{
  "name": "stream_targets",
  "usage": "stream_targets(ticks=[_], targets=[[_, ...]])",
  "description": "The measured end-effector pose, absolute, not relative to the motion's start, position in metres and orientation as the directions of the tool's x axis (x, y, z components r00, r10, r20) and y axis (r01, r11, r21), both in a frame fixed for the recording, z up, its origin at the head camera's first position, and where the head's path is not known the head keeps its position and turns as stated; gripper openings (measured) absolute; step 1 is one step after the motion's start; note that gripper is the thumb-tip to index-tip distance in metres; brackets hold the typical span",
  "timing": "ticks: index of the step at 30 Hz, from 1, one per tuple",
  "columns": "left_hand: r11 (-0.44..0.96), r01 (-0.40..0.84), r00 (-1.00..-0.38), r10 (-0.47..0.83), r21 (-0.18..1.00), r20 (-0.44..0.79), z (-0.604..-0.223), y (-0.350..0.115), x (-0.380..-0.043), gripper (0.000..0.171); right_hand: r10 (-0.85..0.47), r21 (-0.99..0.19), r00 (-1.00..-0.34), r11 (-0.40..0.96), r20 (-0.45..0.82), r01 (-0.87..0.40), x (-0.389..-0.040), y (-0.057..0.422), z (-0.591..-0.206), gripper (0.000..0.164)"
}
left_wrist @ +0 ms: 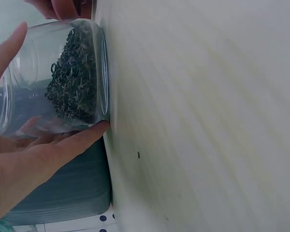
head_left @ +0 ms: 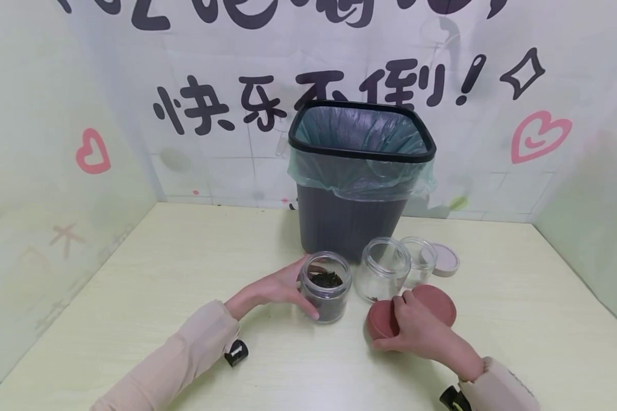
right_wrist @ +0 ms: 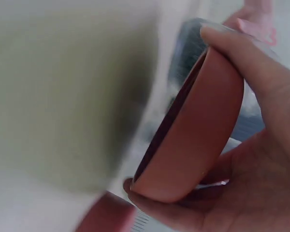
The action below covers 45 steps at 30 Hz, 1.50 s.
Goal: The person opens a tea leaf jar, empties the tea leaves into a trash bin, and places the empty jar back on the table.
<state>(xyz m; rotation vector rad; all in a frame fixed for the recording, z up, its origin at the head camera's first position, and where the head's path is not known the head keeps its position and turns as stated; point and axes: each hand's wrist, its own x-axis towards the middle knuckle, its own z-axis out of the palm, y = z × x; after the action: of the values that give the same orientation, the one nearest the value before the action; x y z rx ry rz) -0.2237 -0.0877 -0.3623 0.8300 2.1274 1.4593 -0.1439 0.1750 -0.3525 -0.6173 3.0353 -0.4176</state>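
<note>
A clear glass jar [head_left: 331, 308] with dark, curly dried leaves [left_wrist: 77, 77] in its lower part stands upright on the table. My left hand [head_left: 286, 285] holds it from the left, thumb at the front and fingers around the back. My right hand [head_left: 417, 326] grips a red round lid [right_wrist: 193, 130] by its rim, tilted close over the table, thumb on one side and fingers on the other. A second red lid [head_left: 440, 305] lies just behind that hand. Two more glass jars, a larger one [head_left: 375, 282] and a smaller one [head_left: 416, 274], stand uncovered beyond the lids.
A dark trash bin [head_left: 339, 222] lined with a green bag [head_left: 334, 171] stands behind the jars. By the smaller jar lies a pale pinkish lid [head_left: 446, 261]. Printed cloth walls [head_left: 226, 165] enclose the table [head_left: 205, 245] at the back and sides.
</note>
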Motion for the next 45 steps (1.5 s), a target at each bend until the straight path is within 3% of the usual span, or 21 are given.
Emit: stream_targets(ticks=[11,25,45], targets=[[0.209,0.248,-0.675,0.738,0.946,0.013,-0.365,-0.087,-0.229,0.102,-0.343,-0.21,-0.939,0.916,0.027,-0.34,-0.146,0.167,-0.367,0.077],[0.259,0.245,-0.709,0.705,0.934,-0.01,-0.367,-0.085,-0.23,0.095,-0.268,-0.192,-0.961,0.942,0.063,-0.275,-0.149,0.175,-0.367,0.076],[0.269,0.263,-0.739,0.674,0.926,0.014,-0.369,-0.081,-0.228,0.1,-0.273,-0.219,-0.943,0.925,0.192,-0.312,-0.163,0.204,-0.375,0.08]])
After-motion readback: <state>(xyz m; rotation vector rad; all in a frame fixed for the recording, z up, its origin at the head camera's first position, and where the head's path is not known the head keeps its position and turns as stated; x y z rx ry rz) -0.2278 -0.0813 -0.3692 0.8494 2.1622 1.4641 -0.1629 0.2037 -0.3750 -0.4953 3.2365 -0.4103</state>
